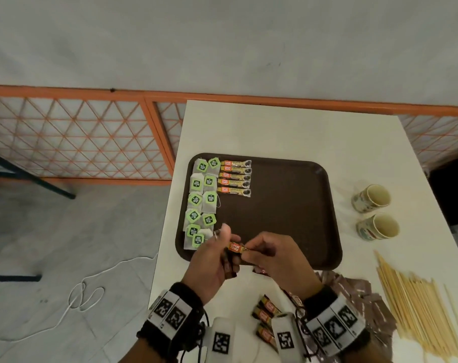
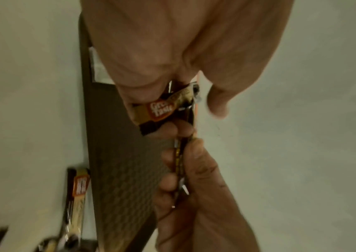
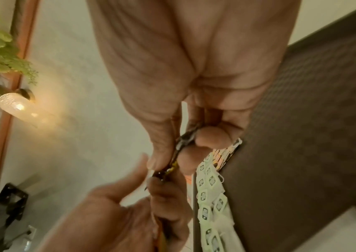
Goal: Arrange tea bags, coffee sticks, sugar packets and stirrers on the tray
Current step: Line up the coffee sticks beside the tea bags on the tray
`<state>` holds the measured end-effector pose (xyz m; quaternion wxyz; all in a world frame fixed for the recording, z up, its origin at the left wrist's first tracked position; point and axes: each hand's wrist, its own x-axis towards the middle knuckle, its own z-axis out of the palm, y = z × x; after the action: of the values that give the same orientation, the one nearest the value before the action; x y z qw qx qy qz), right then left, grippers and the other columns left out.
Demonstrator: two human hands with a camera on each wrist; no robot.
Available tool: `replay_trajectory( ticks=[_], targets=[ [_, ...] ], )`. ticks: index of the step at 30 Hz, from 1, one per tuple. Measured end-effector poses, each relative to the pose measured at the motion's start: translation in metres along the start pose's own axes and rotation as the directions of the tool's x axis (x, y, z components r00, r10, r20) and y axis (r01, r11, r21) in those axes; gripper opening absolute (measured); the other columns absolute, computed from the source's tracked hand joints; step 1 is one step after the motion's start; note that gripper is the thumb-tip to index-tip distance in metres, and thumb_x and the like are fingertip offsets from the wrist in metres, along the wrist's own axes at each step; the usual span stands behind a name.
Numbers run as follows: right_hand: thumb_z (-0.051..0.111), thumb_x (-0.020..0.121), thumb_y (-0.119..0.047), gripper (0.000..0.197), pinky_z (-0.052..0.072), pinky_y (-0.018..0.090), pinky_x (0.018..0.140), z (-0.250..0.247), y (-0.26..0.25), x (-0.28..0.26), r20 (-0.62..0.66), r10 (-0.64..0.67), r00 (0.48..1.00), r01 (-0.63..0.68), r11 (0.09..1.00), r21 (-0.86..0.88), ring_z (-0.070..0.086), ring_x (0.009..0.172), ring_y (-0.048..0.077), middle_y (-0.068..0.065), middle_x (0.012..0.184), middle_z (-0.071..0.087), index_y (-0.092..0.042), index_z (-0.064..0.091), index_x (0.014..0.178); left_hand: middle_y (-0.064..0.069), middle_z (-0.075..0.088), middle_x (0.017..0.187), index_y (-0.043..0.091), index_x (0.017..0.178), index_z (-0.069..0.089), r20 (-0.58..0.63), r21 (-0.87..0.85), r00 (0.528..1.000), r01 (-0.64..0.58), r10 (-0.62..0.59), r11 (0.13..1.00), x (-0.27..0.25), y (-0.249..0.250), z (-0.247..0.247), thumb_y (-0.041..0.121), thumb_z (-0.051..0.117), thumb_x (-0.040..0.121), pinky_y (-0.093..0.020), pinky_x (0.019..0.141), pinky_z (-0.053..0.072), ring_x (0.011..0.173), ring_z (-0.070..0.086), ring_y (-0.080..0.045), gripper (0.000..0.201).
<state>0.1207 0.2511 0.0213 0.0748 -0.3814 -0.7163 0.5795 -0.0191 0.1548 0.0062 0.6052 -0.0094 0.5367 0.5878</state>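
Over the near edge of the brown tray, my left hand grips a small bundle of coffee sticks. My right hand pinches one end of a single coffee stick whose other end lies at the left thumb. In the left wrist view the orange-labelled stick sits under the left fingers. On the tray's left side green-tagged tea bags lie in two columns, with a stack of coffee sticks beside them at the far left.
Loose coffee sticks lie on the white table near my wrists. Brown sugar packets and a heap of wooden stirrers lie at the near right. Two paper cups stand right of the tray. An orange lattice fence runs behind.
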Motion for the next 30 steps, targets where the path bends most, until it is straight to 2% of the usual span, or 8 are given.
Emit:
replay_trajectory(
  ticks=[2,5,10,16,20,22,25,30],
  targets=[
    [0.075,0.085,-0.02,0.008,0.056,0.029,0.06,0.003,-0.005,0.009,-0.029,0.012,0.999,-0.011,0.999,0.044,0.066,0.061,0.017,0.005,0.078,0.072,-0.016,0.071,0.091,-0.005,0.058,0.069,0.011,0.084,0.064,-0.027,0.139,0.995,-0.092,0.097,0.986,0.002,0.002,-0.008,0.024,0.058,0.096,-0.03,0.061,0.045,0.063,0.052,-0.016,0.018],
    [0.071,0.088,-0.013,0.01,0.055,0.021,0.064,0.007,-0.011,0.024,-0.044,0.09,0.995,-0.082,0.982,0.169,0.066,0.065,0.014,0.013,0.079,0.072,-0.012,0.071,0.098,-0.004,0.06,0.067,0.008,0.088,0.064,-0.121,0.119,0.981,-0.135,0.149,0.984,0.012,0.007,-0.019,0.015,0.061,0.094,-0.026,0.058,0.046,0.06,0.054,-0.014,0.01],
    [0.07,0.088,-0.012,0.014,0.053,0.019,0.061,0.013,-0.004,0.073,-0.176,0.259,0.95,-0.215,0.948,0.237,0.062,0.064,0.007,0.006,0.083,0.072,-0.012,0.069,0.102,-0.006,0.059,0.064,0.005,0.09,0.067,-0.277,0.121,0.937,-0.187,0.214,0.975,0.036,0.019,-0.035,0.022,0.063,0.094,-0.027,0.054,0.045,0.057,0.053,-0.013,0.017],
    [0.076,0.084,-0.016,0.026,0.055,0.018,0.061,0.004,0.023,0.128,-0.322,0.406,0.855,-0.342,0.909,0.237,0.066,0.072,0.01,0.008,0.094,0.072,-0.008,0.067,0.107,-0.007,0.057,0.064,-0.001,0.085,0.063,-0.217,0.279,0.934,-0.22,0.285,0.935,0.027,0.035,-0.056,0.018,0.059,0.095,-0.026,0.056,0.045,0.057,0.05,-0.014,0.023],
    [0.072,0.087,-0.026,0.029,0.053,0.033,0.09,0.005,0.035,0.131,-0.454,0.159,0.877,-0.333,0.881,-0.336,0.059,0.096,0.014,-0.001,0.114,0.051,-0.023,0.064,0.114,-0.008,0.06,0.066,-0.003,0.084,0.062,-0.187,0.349,0.943,-0.197,0.274,0.916,0.028,0.031,-0.068,0.017,0.058,0.096,-0.024,0.054,0.046,0.059,0.051,-0.017,0.024],
    [0.069,0.09,-0.021,0.023,0.051,0.032,0.091,0.01,0.037,0.131,-0.354,0.021,0.935,-0.205,0.846,-0.492,0.056,0.096,0.014,-0.003,0.113,0.049,-0.023,0.068,0.112,-0.008,0.062,0.067,-0.004,0.084,0.062,-0.176,0.359,0.955,-0.164,0.239,0.919,0.029,0.03,-0.068,0.019,0.058,0.097,-0.02,0.053,0.045,0.057,0.052,-0.015,0.027],
    [0.068,0.09,-0.018,0.017,0.052,0.034,0.088,0.02,0.039,0.137,-0.211,-0.03,0.977,-0.098,0.814,-0.572,0.056,0.092,0.013,-0.005,0.106,0.051,-0.02,0.072,0.107,-0.007,0.062,0.069,0.003,0.084,0.065,-0.168,0.307,0.973,-0.104,0.161,0.946,0.029,0.03,-0.067,0.022,0.058,0.096,-0.024,0.057,0.044,0.06,0.052,-0.016,0.024],
    [0.07,0.089,-0.016,0.016,0.055,0.042,0.084,0.026,0.038,0.153,-0.292,-0.059,0.955,-0.119,0.823,-0.556,0.06,0.088,0.019,-0.001,0.101,0.056,-0.019,0.074,0.103,-0.009,0.066,0.074,0.001,0.09,0.066,-0.168,0.261,0.977,-0.087,0.134,0.961,0.03,0.033,-0.07,0.022,0.06,0.095,-0.033,0.065,0.047,0.064,0.054,-0.019,0.023]
  ],
)
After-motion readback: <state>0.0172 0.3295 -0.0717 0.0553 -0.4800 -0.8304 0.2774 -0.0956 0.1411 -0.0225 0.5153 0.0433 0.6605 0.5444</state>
